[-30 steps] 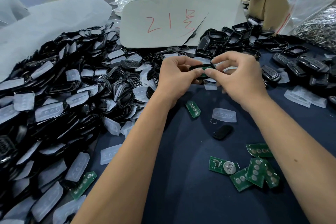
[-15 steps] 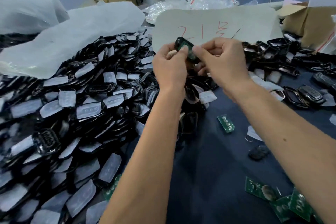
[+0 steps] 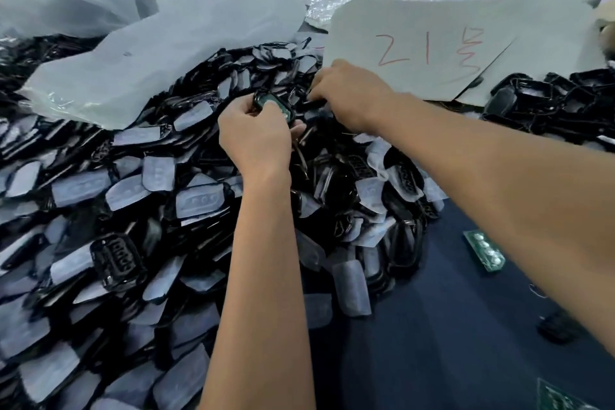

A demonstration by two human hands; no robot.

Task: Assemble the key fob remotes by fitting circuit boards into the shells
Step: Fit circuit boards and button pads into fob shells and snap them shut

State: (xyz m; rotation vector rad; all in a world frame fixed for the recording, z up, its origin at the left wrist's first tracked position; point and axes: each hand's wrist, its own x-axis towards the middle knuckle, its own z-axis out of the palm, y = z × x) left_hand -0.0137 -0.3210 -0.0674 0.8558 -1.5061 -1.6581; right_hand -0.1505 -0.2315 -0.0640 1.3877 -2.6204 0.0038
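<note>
My left hand (image 3: 256,136) holds a black key fob shell (image 3: 271,103) with a green circuit board showing inside it, above the big heap of shells. My right hand (image 3: 349,93) has come off that shell and reaches into the heap just to its right; its fingertips touch a black piece (image 3: 314,102) in the pile, and the frame does not show whether they grip it. The heap of black shells and translucent rubber pads (image 3: 139,216) covers the left and middle of the table. A loose green circuit board (image 3: 485,250) lies on the dark blue cloth at the right.
A grey card with red writing (image 3: 429,50) lies behind my hands. White foam sheets (image 3: 159,43) cover the back of the heap. More black shells (image 3: 559,100) lie at the far right. A small black part (image 3: 557,328) and another board's corner (image 3: 559,398) sit at bottom right.
My view has swung left toward the heap. Both hands lowered from in front of the card to the pile. My right hand let go of the shell and moved into the heap.
</note>
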